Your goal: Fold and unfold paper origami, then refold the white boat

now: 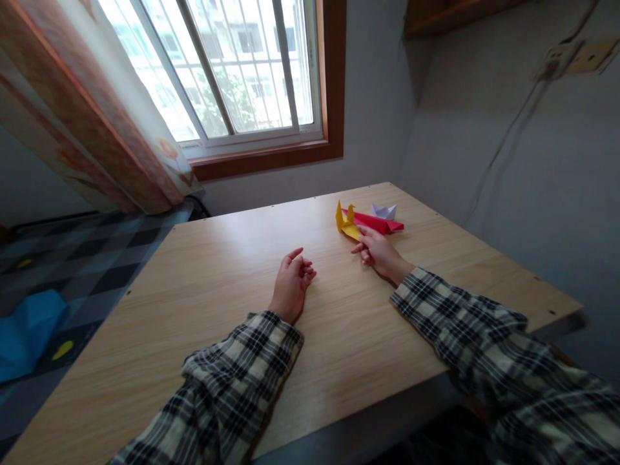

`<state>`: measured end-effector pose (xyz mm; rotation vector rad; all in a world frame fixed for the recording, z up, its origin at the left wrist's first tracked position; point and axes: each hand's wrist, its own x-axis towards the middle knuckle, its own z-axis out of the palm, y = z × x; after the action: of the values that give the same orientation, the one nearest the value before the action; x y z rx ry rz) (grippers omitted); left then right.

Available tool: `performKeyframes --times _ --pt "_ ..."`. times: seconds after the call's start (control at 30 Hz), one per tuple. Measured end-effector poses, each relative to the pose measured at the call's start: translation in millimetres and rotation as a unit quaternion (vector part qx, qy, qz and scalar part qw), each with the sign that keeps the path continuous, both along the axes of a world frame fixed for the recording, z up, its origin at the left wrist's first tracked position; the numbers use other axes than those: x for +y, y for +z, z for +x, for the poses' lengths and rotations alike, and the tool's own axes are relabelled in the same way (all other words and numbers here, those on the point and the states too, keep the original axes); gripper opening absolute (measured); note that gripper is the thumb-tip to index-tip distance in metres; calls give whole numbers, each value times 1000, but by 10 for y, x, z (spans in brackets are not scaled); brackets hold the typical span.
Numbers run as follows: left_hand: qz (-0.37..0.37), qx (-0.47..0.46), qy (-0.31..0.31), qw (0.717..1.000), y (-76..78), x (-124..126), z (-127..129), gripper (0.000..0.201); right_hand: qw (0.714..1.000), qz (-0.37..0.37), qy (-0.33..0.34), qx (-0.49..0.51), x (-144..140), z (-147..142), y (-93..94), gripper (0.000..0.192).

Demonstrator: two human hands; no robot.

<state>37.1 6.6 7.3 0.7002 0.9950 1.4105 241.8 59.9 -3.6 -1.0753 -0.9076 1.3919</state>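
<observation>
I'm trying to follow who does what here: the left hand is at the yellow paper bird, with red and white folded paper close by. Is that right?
Nearly: the head view shows the right hand, not the left, at the yellow paper bird, with red folded paper and white folded paper close by.

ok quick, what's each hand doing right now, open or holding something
Left hand: loosely curled, partly open, nothing visible in it.
Right hand: fingers at the yellow paper; can't tell whether the grip is closed on it.
</observation>
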Motion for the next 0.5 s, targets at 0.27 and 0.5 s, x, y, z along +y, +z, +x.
performKeyframes --times 0.27,0.5 --pt "2 2 -1 1000 8 -2 0 29 973 175 -148 -35 -42 -17 113 24" --pt "76 84 -8 994 3 -32 -3 37 946 275 -97 -140 -133 -74 79 28"
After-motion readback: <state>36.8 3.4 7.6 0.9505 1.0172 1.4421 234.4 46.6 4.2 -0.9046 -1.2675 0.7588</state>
